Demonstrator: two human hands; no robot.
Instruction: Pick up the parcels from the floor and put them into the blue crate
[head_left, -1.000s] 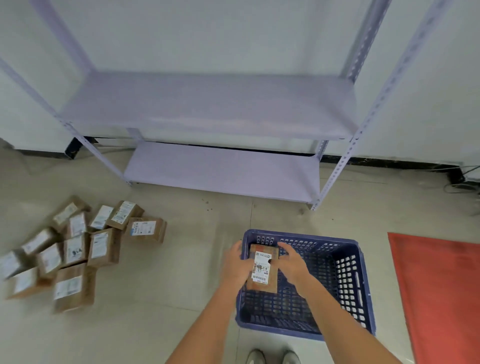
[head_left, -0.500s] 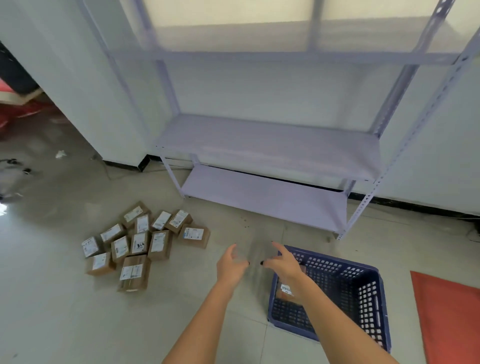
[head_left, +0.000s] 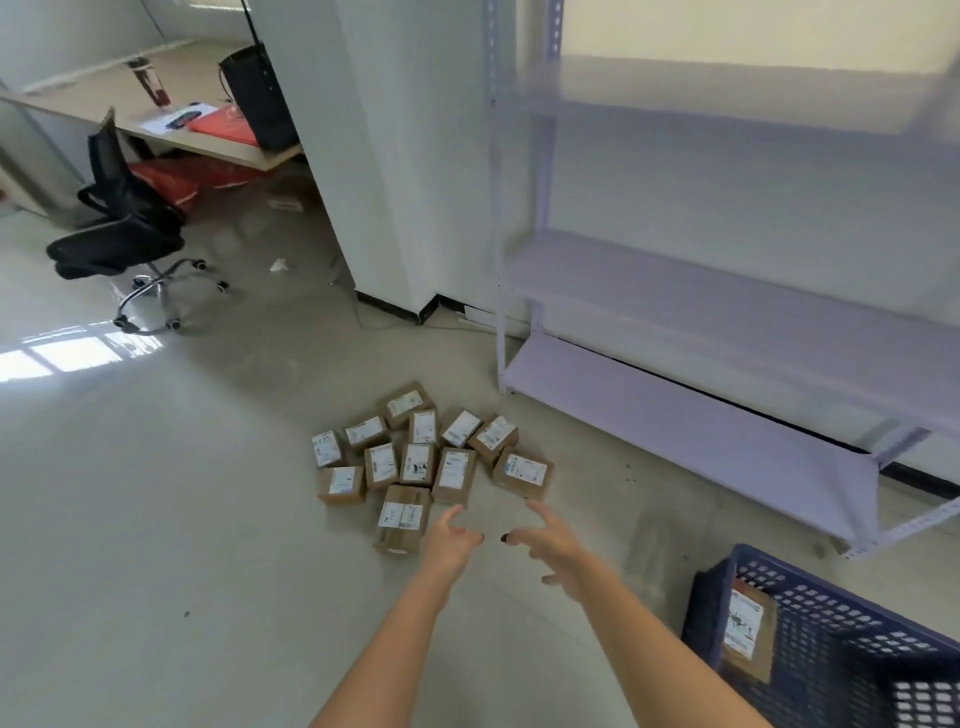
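Both arms stretched forward over the floor (head_left: 156, 519). Left hand (head_left: 451, 538) and right hand (head_left: 551, 545) empty, fingers spread, near a cluster of labelled cardboard parcels (head_left: 431, 462) lying on the floor beside the lilac shelf unit (head_left: 701, 415). One parcel (head_left: 745, 631) leaning inside the blue crate (head_left: 831, 654), lower right.

Blue crate (head_left: 831, 613), right of the right hand (head_left: 553, 545), is cut off by bottom & right edges; the parcel inside (head_left: 745, 631) is partly behind its wall, label too small to read. Both forearms run out at the bottom edge. Box nearest the left hand (head_left: 451, 538) is partly covered by it. Shelf rack (head_left: 675, 291) above the hands is motion-blurred, cut off top & right.
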